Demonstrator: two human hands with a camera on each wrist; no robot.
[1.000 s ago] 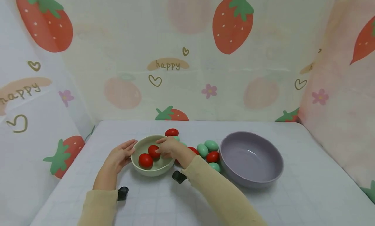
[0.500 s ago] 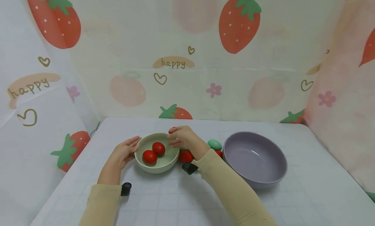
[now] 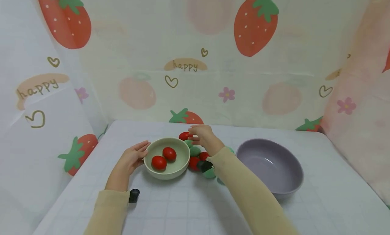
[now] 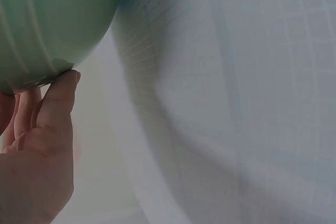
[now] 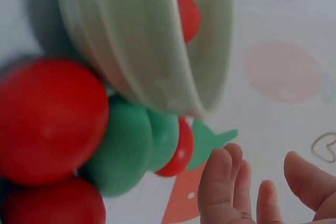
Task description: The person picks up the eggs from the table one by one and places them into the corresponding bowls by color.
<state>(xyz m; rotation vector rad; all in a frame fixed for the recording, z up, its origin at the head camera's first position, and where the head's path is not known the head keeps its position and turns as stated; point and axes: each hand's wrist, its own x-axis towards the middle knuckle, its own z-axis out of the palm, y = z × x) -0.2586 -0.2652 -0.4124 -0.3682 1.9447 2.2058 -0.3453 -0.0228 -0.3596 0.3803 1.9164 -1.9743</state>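
Observation:
In the head view two red eggs (image 3: 169,154) lie inside a pale green bowl (image 3: 167,175). At the bowl's left side is my left hand (image 3: 130,160), its fairly straight fingers and thumb touching the outer wall. The left wrist view shows those fingertips (image 4: 67,80) against the curved green side. My right hand (image 3: 204,137) hovers right of the bowl with fingers apart and nothing between them. Under and beside it, red and green eggs are bunched on the table, among them a red egg (image 3: 184,136) and a green egg (image 5: 118,148); the sleeve hides part of the group.
A larger purple-grey bowl (image 3: 269,167) with nothing visible inside stands to the right, past the egg group. The white gridded table (image 3: 170,208) meets a strawberry-printed backdrop (image 3: 137,93) at the back and both sides.
My right hand has left the red egg in the pale green bowl and moved right, past the rim, over the loose eggs. My left hand stays at the bowl's side; the head view shifted slightly.

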